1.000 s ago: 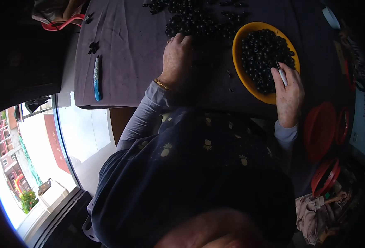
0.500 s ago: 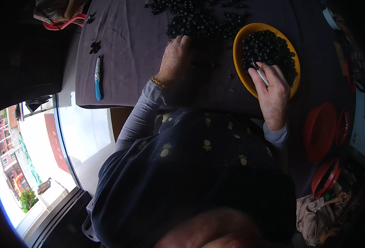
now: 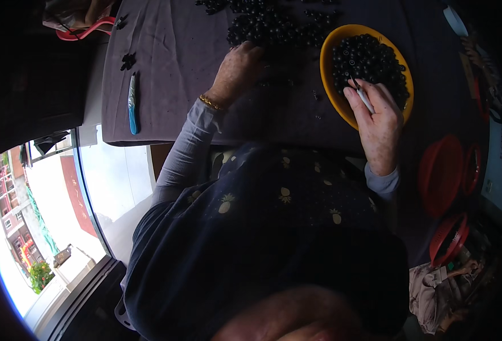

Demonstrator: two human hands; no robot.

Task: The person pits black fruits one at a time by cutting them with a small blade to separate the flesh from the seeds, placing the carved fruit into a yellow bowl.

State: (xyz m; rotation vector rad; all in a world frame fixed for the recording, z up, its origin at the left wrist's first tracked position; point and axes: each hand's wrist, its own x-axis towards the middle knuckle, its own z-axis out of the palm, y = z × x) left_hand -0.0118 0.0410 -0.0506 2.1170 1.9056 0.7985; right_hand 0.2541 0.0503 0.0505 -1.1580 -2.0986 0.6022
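My right hand [image 3: 377, 119] is over a yellow bowl [image 3: 328, 85] heaped with small round black pieces [image 3: 370, 62]. Between its thumb and fingers is a slim white-handled tool [image 3: 366, 100], its thin dark tip pointing at the pieces. My left hand [image 3: 235, 71], with a gold bracelet at the wrist, rests at the near edge of a loose pile of similar dark round pieces [image 3: 262, 24]. Its fingers are curled under and the fingertips are hidden, so what they hold cannot be made out.
A blue-handled tool [image 3: 132, 108] lies on the dark cloth-covered table [image 3: 165, 85] at left, near a small dark clump [image 3: 128, 61]. Tiny bits lie between my hands. Red baskets [image 3: 441, 176] stand at the right; a bright window [image 3: 46, 210] is lower left.
My right hand keeps the white-handled tool at the bowl and has tilted slightly. The left hand stays at the pile's edge, its fingers tucked a little further under. The whole view has shifted slightly.
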